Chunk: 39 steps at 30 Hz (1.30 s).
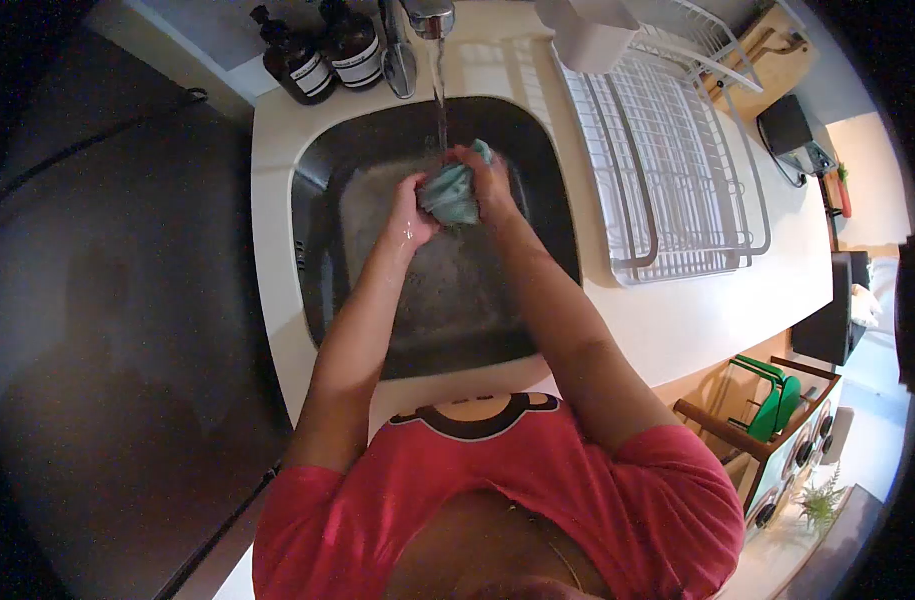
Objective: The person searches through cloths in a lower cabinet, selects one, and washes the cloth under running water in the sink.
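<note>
A bunched, wet green cloth [449, 196] is gripped between both hands over the dark sink [327, 130]. My left hand [409, 214] closes on its left side, with wet suds on the wrist. On the other side my right hand [487, 180] has its fingers wrapped round the cloth, and a corner pokes out above them. Water runs from the chrome tap [429, 18] in a thin stream onto the hands and cloth. Parts of the fingers are hidden by the folds.
Two dark pump bottles [322, 65] stand behind the sink at the left. To the right, a white wire dish rack [667, 170] sits on the pale counter [717, 320], with a whitish container [589, 35] at its back end. A wooden rack holds a green item [775, 405] at the lower right.
</note>
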Motion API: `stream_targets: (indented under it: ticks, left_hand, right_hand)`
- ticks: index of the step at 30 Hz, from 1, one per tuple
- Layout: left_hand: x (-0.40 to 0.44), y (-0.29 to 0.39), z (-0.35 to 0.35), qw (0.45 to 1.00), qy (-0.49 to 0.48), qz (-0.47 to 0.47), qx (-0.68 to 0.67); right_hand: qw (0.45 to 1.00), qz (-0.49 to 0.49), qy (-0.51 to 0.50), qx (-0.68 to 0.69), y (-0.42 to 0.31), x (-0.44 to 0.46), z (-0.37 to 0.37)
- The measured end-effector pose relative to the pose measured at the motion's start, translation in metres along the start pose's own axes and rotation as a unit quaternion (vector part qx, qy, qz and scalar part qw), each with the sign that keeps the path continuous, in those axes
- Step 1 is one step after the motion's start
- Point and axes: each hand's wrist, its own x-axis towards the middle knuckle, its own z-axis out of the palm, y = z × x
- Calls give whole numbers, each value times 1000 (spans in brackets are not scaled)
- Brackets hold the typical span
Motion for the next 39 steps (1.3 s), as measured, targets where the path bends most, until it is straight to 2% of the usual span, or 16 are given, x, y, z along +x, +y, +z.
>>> stream_targets:
  ticks: [2, 4, 7, 9, 12, 13, 14, 17, 18, 23, 27, 30, 33, 34, 36, 39]
  left_hand:
    - [-5, 1, -3, 998, -31, -42, 25]
    - [-13, 4, -1, 987, -119, -104, 17]
    - [28, 10, -16, 982, -177, -4, -61]
    - [27, 11, -8, 994, -75, 81, -11]
    - [8, -1, 20, 957, 57, 280, 50]
    - [1, -9, 28, 927, 97, 356, 68]
    - [-5, -17, 37, 894, 54, 442, 46]
    - [-9, -30, 39, 754, 57, 603, 254]
    - [-16, -31, 41, 719, 92, 606, 327]
    - [-27, -36, 55, 693, 114, 610, 366]
    - [-31, -36, 59, 701, 105, 571, 414]
    - [-24, -31, 57, 672, 79, 573, 461]
    - [7, -15, 39, 818, -44, 415, 397]
    - [10, 0, 38, 806, -30, 407, 429]
    - [13, 23, 30, 862, 14, 353, 363]
    - [26, 50, 2, 886, 50, 292, 358]
  right_hand:
    - [951, -141, 23, -273, -16, -12, 9]
    - [927, -199, 6, -317, -8, -26, 21]
    - [911, -273, 23, -309, 7, -32, 37]
    - [903, -320, 52, -282, 15, -32, 40]
    - [985, -135, 105, 34, 1, -33, 45]
    - [981, -66, 115, 143, -2, -33, 46]
    - [964, -24, 94, 246, 1, -33, 46]
    - [976, -55, -17, 208, 31, -15, 24]
    - [972, -32, -40, 230, 31, -14, 20]
    - [936, 104, -96, 323, 32, -16, 10]
    - [925, 164, -108, 324, 37, -11, 6]
    - [940, 192, -103, 264, 42, 0, -5]
    - [971, 209, -64, 101, 37, 7, -13]
    - [974, 214, -65, 18, 25, 3, -11]
    - [955, 123, -174, -205, -13, -18, -3]
    - [921, -91, -196, -324, 47, 34, -53]
